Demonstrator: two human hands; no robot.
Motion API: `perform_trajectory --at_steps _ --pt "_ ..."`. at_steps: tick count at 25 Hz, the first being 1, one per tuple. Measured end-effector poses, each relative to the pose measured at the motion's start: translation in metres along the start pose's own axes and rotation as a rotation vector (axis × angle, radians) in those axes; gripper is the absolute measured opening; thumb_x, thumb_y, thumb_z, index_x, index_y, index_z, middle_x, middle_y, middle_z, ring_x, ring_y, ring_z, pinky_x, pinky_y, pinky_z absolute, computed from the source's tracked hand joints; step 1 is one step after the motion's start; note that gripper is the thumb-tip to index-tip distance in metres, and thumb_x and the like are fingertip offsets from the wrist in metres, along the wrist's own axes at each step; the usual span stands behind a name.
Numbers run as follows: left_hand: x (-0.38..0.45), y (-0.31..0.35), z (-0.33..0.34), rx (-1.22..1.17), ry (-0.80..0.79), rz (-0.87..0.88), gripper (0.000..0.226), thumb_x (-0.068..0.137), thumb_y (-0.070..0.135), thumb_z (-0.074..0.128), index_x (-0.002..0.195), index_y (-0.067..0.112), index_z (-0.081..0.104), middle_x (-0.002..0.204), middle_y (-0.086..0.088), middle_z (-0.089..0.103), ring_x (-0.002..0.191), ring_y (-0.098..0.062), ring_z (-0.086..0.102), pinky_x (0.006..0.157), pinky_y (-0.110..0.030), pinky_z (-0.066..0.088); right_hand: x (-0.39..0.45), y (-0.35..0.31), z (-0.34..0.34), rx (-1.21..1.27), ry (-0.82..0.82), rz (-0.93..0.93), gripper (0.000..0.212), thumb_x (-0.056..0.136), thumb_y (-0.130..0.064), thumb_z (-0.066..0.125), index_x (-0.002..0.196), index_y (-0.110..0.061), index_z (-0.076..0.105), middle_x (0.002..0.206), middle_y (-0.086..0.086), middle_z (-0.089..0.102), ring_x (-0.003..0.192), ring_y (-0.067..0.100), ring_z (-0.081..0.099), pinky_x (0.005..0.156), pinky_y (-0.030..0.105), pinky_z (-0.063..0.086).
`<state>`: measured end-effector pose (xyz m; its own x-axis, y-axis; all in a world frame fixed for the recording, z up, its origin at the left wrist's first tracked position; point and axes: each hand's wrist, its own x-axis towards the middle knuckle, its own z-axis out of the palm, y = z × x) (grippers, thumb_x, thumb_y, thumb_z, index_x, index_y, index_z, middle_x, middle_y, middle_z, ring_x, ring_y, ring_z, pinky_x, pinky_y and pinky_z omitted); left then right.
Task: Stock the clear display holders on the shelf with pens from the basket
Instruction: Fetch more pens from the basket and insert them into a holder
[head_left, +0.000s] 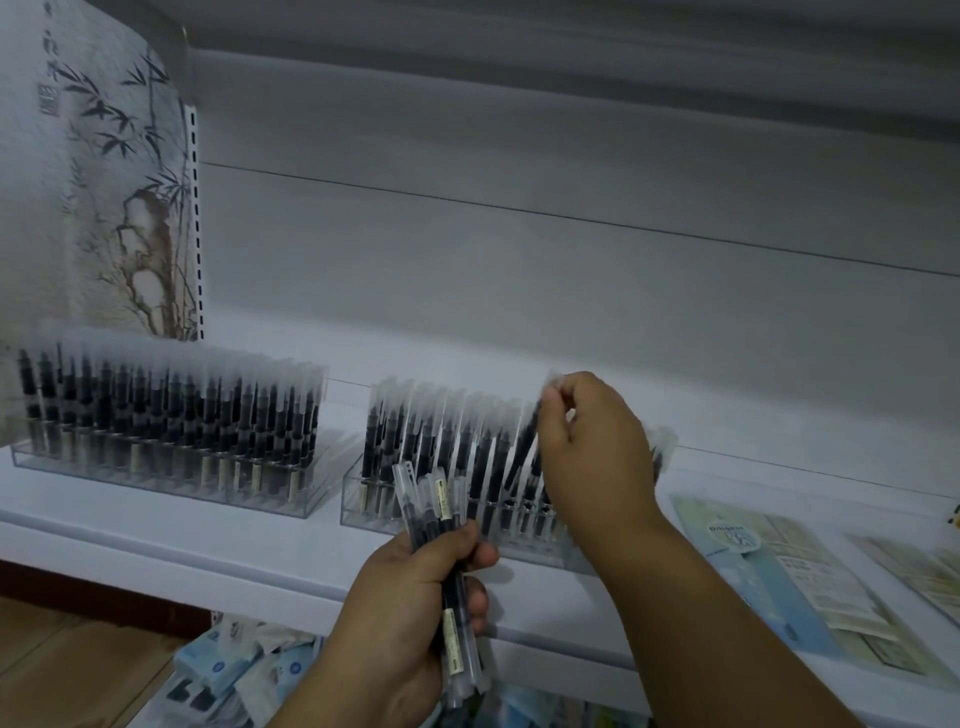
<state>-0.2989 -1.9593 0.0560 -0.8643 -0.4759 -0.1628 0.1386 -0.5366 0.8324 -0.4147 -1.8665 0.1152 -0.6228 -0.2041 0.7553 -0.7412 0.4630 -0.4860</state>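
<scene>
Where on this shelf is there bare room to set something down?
Bare white shelf runs in front of the left pen holder, and a narrow strip separates it from the right pen holder. Behind both holders the surface is bare to the back panel. Crowded: both holders are packed with pens, and flat booklets cover the right end.

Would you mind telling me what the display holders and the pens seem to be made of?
The display holders look like clear glossy acrylic or similar hard plastic: the shelf shows through their walls. The pens in the left hand look plastic, with see-through barrels over dark cores. The right hand pinches one pen by its frosted, translucent cap.
</scene>
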Motion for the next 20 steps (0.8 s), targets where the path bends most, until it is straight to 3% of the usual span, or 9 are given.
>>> perform_trajectory --at_steps 3,6,9,10,12,15,16,18,20 --pt "-0.001 -0.001 0.001 -0.014 0.005 -0.008 0.018 0.091 0.007 0.063 0.103 -0.005 0.059 0.069 -0.014 0.067 0.041 -0.019 0.045 0.038 -0.027 0.038 0.006 -0.003 -0.003 -0.135 -0.076 -0.034 0.027 0.102 -0.029 0.041 0.082 -0.015 0.053 0.078 -0.005 0.052 0.069 0.011 0.048 0.057 0.025 0.036" --pt "-0.004 -0.001 0.003 -0.023 -0.012 -0.006 0.019 0.09 0.007 0.063 0.105 -0.004 0.059 0.069 -0.013 0.067 0.04 -0.019 0.044 0.039 -0.026 0.037 -0.006 0.005 0.004 -0.225 -0.301 0.053 0.03 0.102 -0.031 0.039 0.08 -0.015 0.051 0.072 -0.001 0.054 0.066 0.018 0.052 0.056 0.03 0.04" --pt "-0.003 -0.001 0.002 -0.019 -0.009 -0.006 0.018 0.09 0.008 0.064 0.104 -0.003 0.06 0.07 -0.013 0.068 0.04 -0.018 0.045 0.039 -0.026 0.037 -0.016 0.008 0.003 -0.141 -0.236 0.18 0.032 0.098 -0.044 0.048 0.078 -0.02 0.053 0.07 -0.004 0.058 0.065 0.015 0.057 0.059 0.031 0.046" --pt "-0.003 -0.001 0.003 -0.015 -0.009 -0.005 0.017 0.09 0.008 0.064 0.104 -0.003 0.06 0.07 -0.013 0.069 0.04 -0.018 0.045 0.04 -0.026 0.037 -0.019 0.006 0.0 -0.09 -0.227 0.21 0.032 0.097 -0.048 0.05 0.079 -0.022 0.055 0.072 -0.006 0.059 0.066 0.011 0.057 0.06 0.031 0.046" --pt "-0.003 -0.002 0.005 -0.007 -0.022 0.003 0.016 0.09 0.008 0.063 0.102 -0.003 0.061 0.071 -0.014 0.069 0.041 -0.018 0.046 0.039 -0.025 0.038 -0.022 -0.002 -0.005 0.144 -0.402 0.307 0.035 0.094 -0.05 0.054 0.079 -0.021 0.062 0.072 -0.007 0.061 0.061 0.006 0.055 0.061 0.028 0.045" --pt "-0.006 -0.004 0.012 -0.001 -0.061 -0.007 0.015 0.091 0.009 0.062 0.101 -0.002 0.062 0.074 -0.017 0.07 0.042 -0.019 0.048 0.039 -0.025 0.039 -0.028 -0.013 -0.01 0.445 -0.689 0.445 0.029 0.095 -0.032 0.062 0.08 -0.008 0.069 0.063 -0.002 0.066 0.044 0.002 0.051 0.052 0.022 0.046" --pt "-0.007 -0.004 0.014 -0.01 -0.073 -0.023 0.017 0.092 0.011 0.06 0.103 -0.002 0.063 0.076 -0.017 0.071 0.043 -0.02 0.05 0.039 -0.025 0.04 -0.027 -0.013 -0.012 0.482 -0.67 0.48 0.025 0.096 -0.026 0.061 0.084 -0.005 0.069 0.056 -0.006 0.062 0.042 0.001 0.049 0.048 0.019 0.044" --pt "-0.005 -0.006 0.012 -0.048 -0.073 -0.053 0.02 0.094 0.013 0.058 0.105 -0.003 0.063 0.079 -0.018 0.072 0.045 -0.021 0.054 0.038 -0.025 0.041 -0.018 -0.009 -0.019 0.524 -0.463 0.549 0.018 0.097 -0.024 0.059 0.09 -0.011 0.07 0.05 -0.015 0.055 0.047 0.002 0.047 0.049 0.019 0.039" --pt "-0.002 -0.006 0.009 -0.078 -0.045 -0.065 0.02 0.093 0.014 0.059 0.107 -0.002 0.061 0.078 -0.018 0.073 0.044 -0.021 0.054 0.038 -0.026 0.043 -0.006 0.0 -0.028 0.5 -0.143 0.522 0.017 0.098 -0.026 0.057 0.093 -0.02 0.071 0.067 -0.016 0.06 0.061 0.004 0.053 0.059 0.023 0.043"
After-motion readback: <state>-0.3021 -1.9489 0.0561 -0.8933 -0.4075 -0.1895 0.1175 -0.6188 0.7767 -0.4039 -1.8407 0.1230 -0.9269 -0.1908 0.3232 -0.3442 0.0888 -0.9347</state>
